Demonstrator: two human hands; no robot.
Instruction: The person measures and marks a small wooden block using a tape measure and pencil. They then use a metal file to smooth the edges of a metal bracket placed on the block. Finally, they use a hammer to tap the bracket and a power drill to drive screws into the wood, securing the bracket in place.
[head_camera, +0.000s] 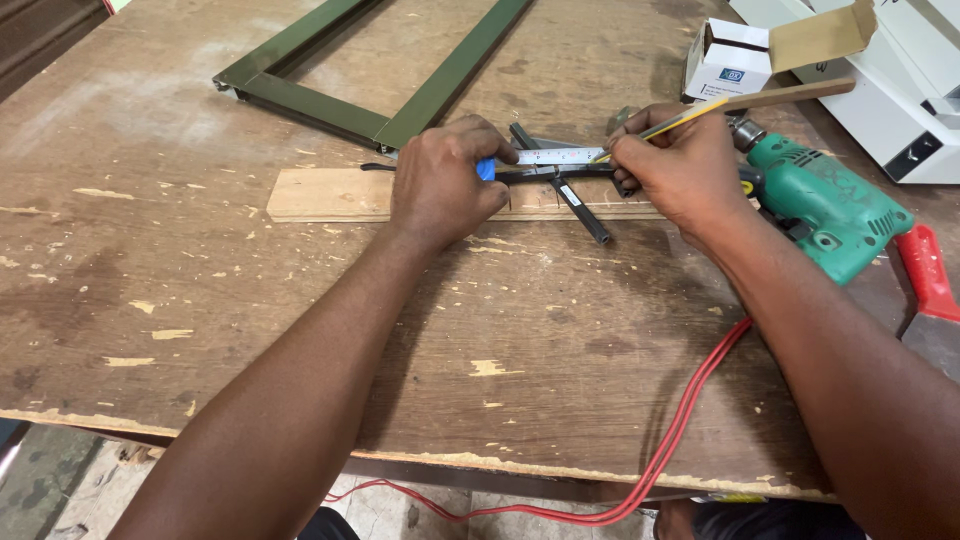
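Note:
My left hand presses a blue-cased tape measure down, its white blade stretched to the right along a thin black metal bar. That bar lies across a pale wooden strip. My right hand grips a yellow pencil, with the tip touching the tape blade near its right end. Both hands sit close together at the middle of the worn plywood table.
A dark green metal frame lies at the back. A green power drill rests right of my right hand, its red cord trailing off the front edge. An open white cardboard box and a red-handled tool sit at right.

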